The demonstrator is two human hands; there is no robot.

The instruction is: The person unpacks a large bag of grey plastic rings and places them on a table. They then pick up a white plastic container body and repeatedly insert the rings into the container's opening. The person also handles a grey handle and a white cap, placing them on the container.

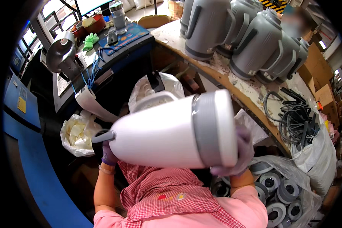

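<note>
A white thermos jug with a grey band near its base lies on its side in the air before me. Its base points right, and the narrower end with a grey loop points left. My left hand, in a purple glove, supports the narrow end from below; its fingers are mostly hidden behind the jug. Around the base at the other end is my right hand, gloved too and slightly blurred. The jug's handle shows along its far side.
Several grey jugs stand on the worn bench at the far right, with dark straps nearby. A plastic bag of grey ring-shaped parts is at lower right. At left are a tape roll holder, a bag of scraps and a blue cabinet.
</note>
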